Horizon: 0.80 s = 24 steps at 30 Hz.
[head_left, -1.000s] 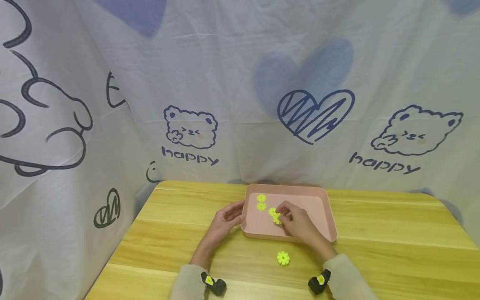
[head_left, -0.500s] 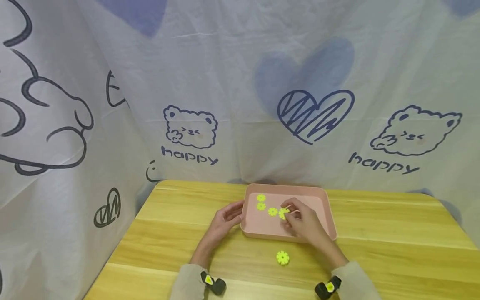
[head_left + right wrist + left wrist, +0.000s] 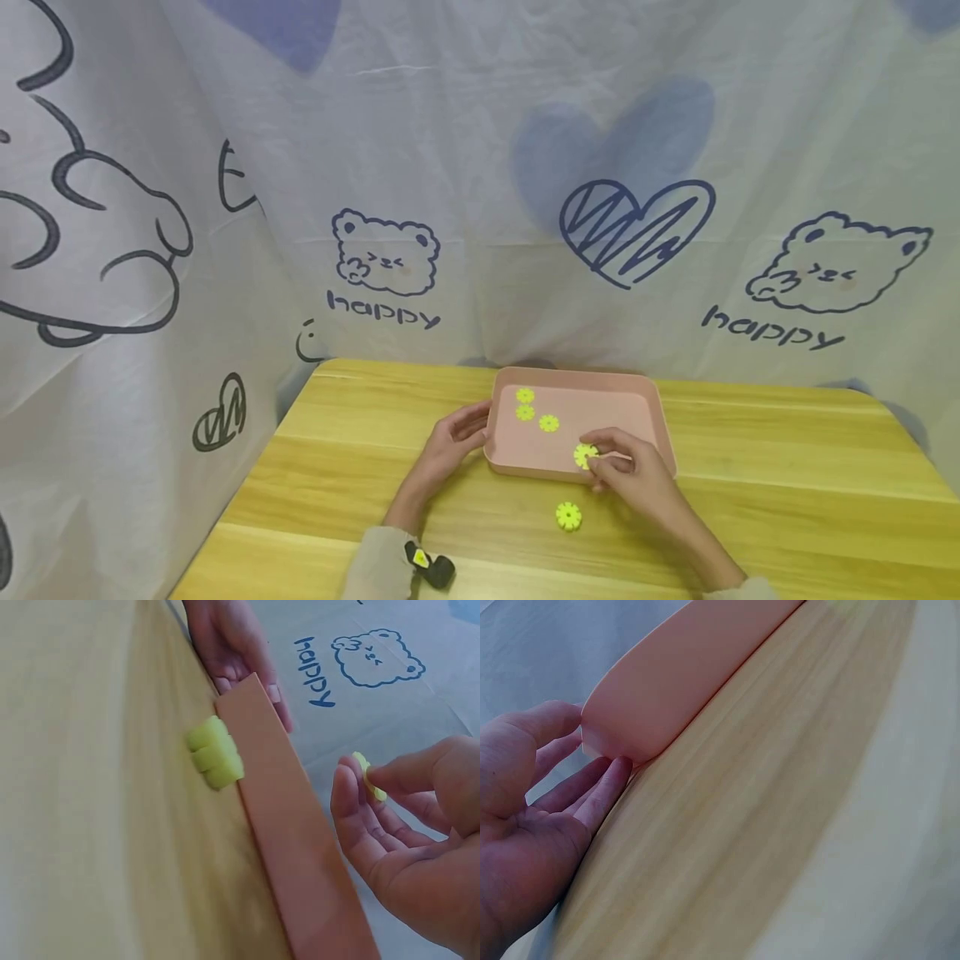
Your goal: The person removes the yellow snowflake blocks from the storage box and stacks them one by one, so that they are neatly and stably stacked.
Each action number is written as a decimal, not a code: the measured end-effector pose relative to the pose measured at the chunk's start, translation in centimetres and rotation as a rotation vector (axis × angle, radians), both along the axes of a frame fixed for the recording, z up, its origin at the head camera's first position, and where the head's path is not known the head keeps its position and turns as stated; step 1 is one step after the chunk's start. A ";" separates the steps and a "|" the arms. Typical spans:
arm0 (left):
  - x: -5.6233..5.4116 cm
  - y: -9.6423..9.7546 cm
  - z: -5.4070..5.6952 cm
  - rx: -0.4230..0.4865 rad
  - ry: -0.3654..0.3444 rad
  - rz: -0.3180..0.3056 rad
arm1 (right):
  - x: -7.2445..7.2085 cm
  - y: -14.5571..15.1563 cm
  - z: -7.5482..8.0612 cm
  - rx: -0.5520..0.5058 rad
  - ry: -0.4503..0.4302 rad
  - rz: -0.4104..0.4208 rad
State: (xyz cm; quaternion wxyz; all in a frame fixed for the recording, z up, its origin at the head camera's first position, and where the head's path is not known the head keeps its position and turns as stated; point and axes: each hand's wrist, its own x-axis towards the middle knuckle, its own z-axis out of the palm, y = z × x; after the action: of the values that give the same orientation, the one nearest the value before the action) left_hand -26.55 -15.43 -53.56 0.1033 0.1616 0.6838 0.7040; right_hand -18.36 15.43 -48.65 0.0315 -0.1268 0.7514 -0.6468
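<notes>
A: Largest elements?

B: A printed cloth behind; a wooden tabletop; on it, a pink tray.

A: Hands?

B: Left hand, fingers relaxed, touching the tray's left end. Right hand, at the near edge.

A: Yellow pieces?

B: A stack on the tabletop, nearside of the tray; three notched discs inside it; one held disc, pinched between the right fingers.

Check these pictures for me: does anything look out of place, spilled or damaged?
One yellow-green notched block stands out: it rests on the table, outside the pink tray, while three flat pieces lie inside. The right wrist view shows it thick, perhaps a stack. The right hand pinches another piece. Nothing looks spilled or damaged.
</notes>
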 end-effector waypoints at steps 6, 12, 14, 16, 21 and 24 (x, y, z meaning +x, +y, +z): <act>0.0 0.2 0.1 0.000 0.011 0.002 | 1.6 1.0 -1.0 -0.037 0.033 0.089; 0.0 0.1 -0.3 0.000 0.009 0.008 | 2.0 1.3 -2.1 -0.048 0.067 0.144; 0.0 0.0 -0.4 -0.002 0.008 0.010 | 2.0 1.3 -2.4 -0.042 0.090 0.141; 0.0 0.0 -0.5 -0.002 0.010 0.012 | 1.9 1.3 -2.6 -0.030 0.115 0.123; 0.1 0.0 -0.3 0.004 0.009 0.010 | 1.8 1.0 -3.0 0.012 0.156 0.048; 0.0 0.1 -0.1 0.006 0.009 0.007 | 1.9 0.9 -3.0 0.022 0.162 0.025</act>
State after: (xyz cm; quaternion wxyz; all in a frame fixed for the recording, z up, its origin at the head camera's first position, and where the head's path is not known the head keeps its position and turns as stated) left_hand -26.52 -15.33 -53.68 0.0974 0.1627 0.6825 0.7058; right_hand -16.45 16.29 -51.62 -0.0198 -0.1879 0.7569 -0.6257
